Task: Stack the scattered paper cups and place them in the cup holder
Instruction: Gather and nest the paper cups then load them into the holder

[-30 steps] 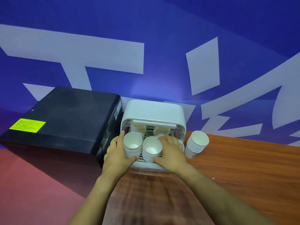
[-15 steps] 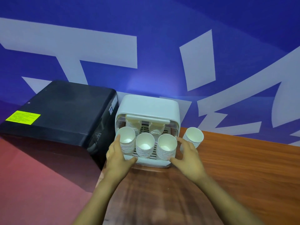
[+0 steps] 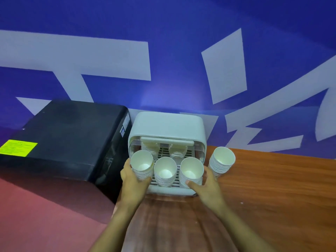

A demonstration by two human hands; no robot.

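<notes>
The white cup holder (image 3: 167, 124) stands against the blue wall with its lid raised. Three stacks of white paper cups stand in its front row: a left stack (image 3: 142, 167), a middle stack (image 3: 165, 171) and a right stack (image 3: 191, 171). Two more stacks sit behind them under the lid. My left hand (image 3: 131, 182) curls round the left stack. My right hand (image 3: 205, 186) curls round the right stack, thumb on its front. Another cup stack (image 3: 221, 161) stands on the wooden table just right of the holder, untouched.
A black box (image 3: 60, 142) with a yellow label (image 3: 18, 147) stands close against the holder's left side. The wooden table (image 3: 272, 197) stretches to the right and toward me. A red surface (image 3: 36, 215) lies at the lower left.
My right hand has come off the middle stacks, uncovering the right stack, and now wraps round that stack. My left hand stays on the left stack.
</notes>
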